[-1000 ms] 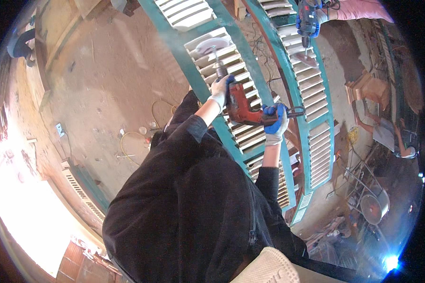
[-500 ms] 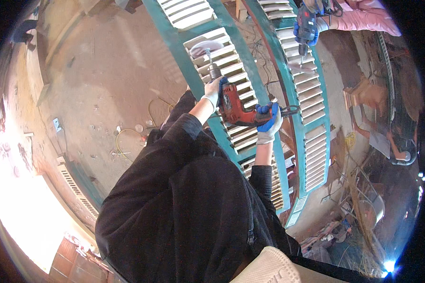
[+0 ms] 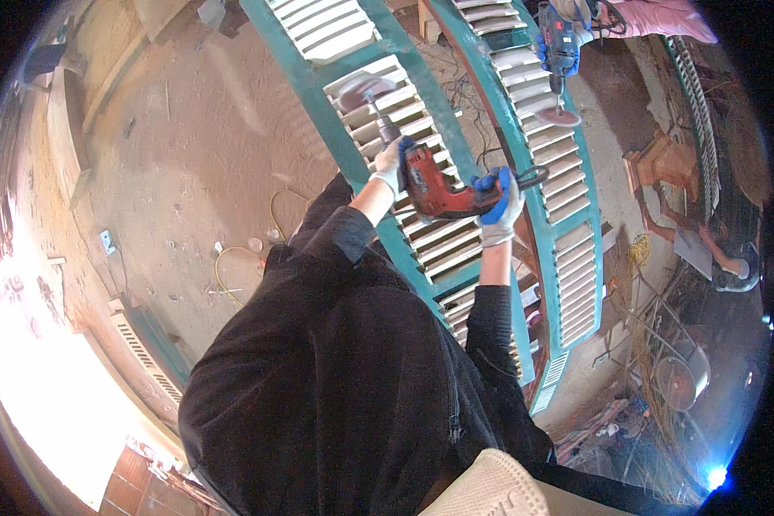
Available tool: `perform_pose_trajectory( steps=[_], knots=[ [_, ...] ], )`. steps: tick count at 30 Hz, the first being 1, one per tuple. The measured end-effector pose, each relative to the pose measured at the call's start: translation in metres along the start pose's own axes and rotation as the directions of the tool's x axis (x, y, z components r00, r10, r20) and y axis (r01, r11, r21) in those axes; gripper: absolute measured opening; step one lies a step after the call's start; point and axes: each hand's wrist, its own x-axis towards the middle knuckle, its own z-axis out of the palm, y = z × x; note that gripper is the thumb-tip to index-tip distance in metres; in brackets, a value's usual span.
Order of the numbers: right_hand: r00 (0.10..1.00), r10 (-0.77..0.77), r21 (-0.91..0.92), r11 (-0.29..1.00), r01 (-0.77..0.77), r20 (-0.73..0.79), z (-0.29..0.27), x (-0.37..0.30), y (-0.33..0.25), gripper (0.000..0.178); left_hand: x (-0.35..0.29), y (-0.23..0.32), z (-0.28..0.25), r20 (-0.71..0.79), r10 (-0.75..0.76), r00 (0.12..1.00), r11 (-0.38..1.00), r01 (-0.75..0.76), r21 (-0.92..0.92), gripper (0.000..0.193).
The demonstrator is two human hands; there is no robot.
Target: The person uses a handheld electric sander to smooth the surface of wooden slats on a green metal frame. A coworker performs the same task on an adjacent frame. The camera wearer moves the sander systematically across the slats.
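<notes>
Both my hands, in white and blue work gloves, hold a red power drill over a green louvered shutter. My left hand is wrapped round the front of its body, just behind the chuck. My right hand closes on the rear handle, where a dark cord comes out. A round sanding disc, smeared by spinning, is fitted in the chuck and lies over the pale slats. Whether the disc touches them I cannot tell.
At the upper right a co-worker's gloved hand holds another drill with a disc over a second green shutter. Cords lie between the shutters. A yellow hose curls on the dirt floor. A round drum-like container stands at the right.
My drill's disc has shifted slightly left and up along the slats. My right hand has moved a little up and right. The co-worker's disc has moved slightly right and shows more clearly.
</notes>
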Motion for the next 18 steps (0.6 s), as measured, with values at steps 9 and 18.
perform_pose_trajectory(
  steps=[9,18],
  knots=[
    [0.992,-0.106,-0.029,0.994,0.109,0.072,-0.005,0.022,-0.034,0.023,-0.020,-0.001,0.057,0.122,-0.023,0.992,0.992,0.038,-0.124,0.017],
    [0.982,-0.180,0.166,0.968,0.186,-0.055,-0.005,-0.014,-0.021,0.023,-0.034,0.013,0.058,0.217,0.005,0.976,0.988,-0.039,0.152,0.020]
  ],
)
